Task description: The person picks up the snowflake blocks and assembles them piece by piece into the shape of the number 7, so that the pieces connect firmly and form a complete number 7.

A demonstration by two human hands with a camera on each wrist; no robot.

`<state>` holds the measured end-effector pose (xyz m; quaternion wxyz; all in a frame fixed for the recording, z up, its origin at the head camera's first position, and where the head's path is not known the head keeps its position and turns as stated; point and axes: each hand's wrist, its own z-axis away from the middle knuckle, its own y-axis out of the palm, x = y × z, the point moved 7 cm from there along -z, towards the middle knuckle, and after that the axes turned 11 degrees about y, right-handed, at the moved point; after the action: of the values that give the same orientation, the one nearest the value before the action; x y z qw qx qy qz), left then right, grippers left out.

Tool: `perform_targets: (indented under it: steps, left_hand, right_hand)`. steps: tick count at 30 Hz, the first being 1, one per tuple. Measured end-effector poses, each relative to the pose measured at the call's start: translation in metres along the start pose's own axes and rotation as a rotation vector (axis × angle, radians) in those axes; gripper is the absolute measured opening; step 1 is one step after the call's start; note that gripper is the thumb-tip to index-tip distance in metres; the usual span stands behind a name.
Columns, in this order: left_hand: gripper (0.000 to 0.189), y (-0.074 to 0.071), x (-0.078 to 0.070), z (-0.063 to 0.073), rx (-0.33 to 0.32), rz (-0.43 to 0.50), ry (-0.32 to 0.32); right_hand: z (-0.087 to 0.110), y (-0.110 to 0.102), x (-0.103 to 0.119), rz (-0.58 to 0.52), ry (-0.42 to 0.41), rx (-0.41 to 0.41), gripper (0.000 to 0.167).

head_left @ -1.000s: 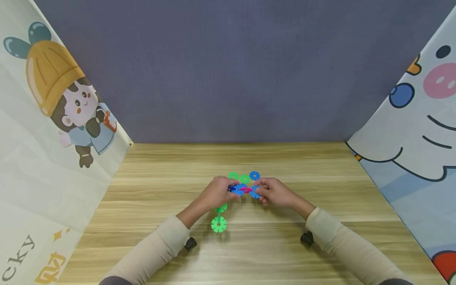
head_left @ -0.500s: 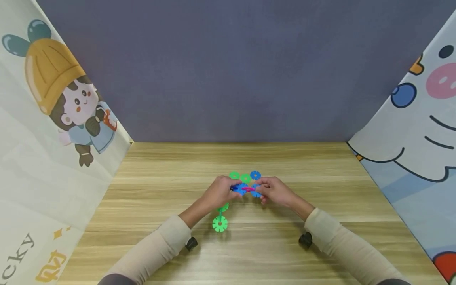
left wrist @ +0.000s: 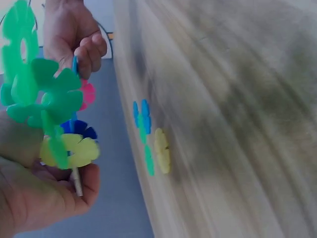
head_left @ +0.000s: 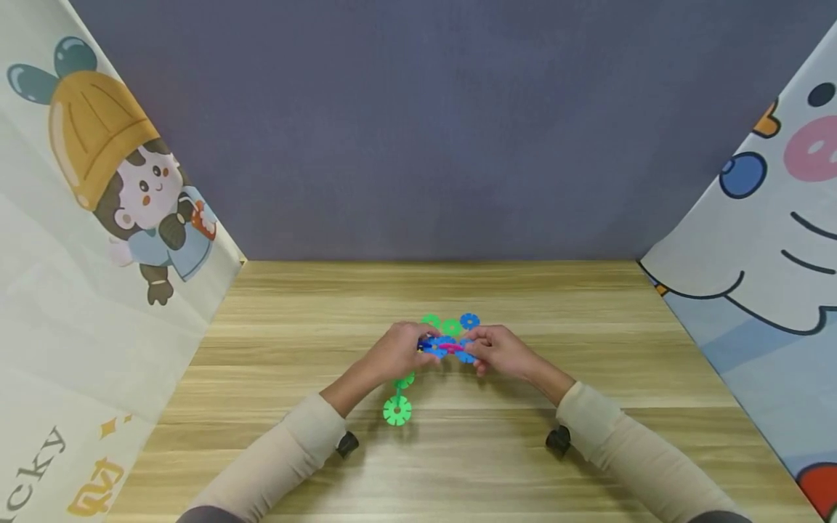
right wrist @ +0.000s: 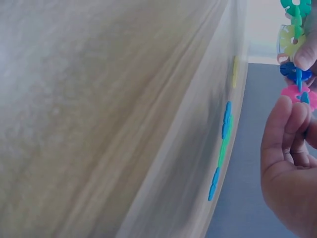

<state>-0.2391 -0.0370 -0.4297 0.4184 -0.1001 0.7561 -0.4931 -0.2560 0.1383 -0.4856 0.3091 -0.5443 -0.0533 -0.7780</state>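
Chain of slotted plastic discs (head_left: 443, 343), linked together, held up clear of the table (head_left: 471, 465), about midway between its left and right edges. Pink disc (head_left: 450, 348) sits between blue ones; a dark blue disc (left wrist: 81, 130) and a yellow disc (left wrist: 83, 152) lie toward the left hand (head_left: 397, 352). Green branch (head_left: 397, 410) of the same chain juts past that hand toward the table's near side. Left hand: thumb and fingers closed in a pinch on the chain, by the yellow and dark blue discs; exact contact partly hidden. Right hand (head_left: 500, 351): thumb and forefinger pinch the right-end blue disc (head_left: 466, 354), other fingers curled. Hands near each other, pink and blue discs spanning the gap. Loose on the table, between chain and far edge: green discs (head_left: 451, 327) and a blue disc (head_left: 469, 320), the blue nearer the right edge. Wrist views add another blue piece and a loose yellow disc (left wrist: 162, 151), all flat on the wood. Pale sleeves (head_left: 288, 450) reach in over the table's near side, a small black fitting (head_left: 348, 444) by each cuff. Dark panel (head_left: 418, 131) rises along the far edge; cartoon-printed sheets (head_left: 52, 290) flank the left and right edges.
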Motion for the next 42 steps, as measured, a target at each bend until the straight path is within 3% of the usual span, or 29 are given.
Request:
perform_targets:
  steps: [6,12,29,34,42]
  left_hand:
    - [0.044,0.000,-0.002,0.001,0.042,-0.032,-0.007]
    - [0.035,-0.002,-0.008,0.000,0.017,-0.106,0.023]
    - [0.019,0.004,-0.009,-0.002,0.056,-0.033,0.083]
    - [0.018,0.003,-0.007,0.000,0.060,-0.035,0.065]
    - [0.016,0.004,-0.002,0.005,0.064,-0.040,0.034]
  right_hand:
    - [0.001,0.001,0.001,-0.005,0.009,0.017,0.027]
    - [-0.002,0.006,0.001,0.002,-0.009,0.043,0.025]
    - [-0.008,0.022,0.006,0.032,-0.038,0.107,0.024]
    - [-0.012,0.020,0.003,0.076,-0.029,0.082,0.026]
    - [-0.017,0.006,0.006,0.241,-0.073,-0.043,0.021]
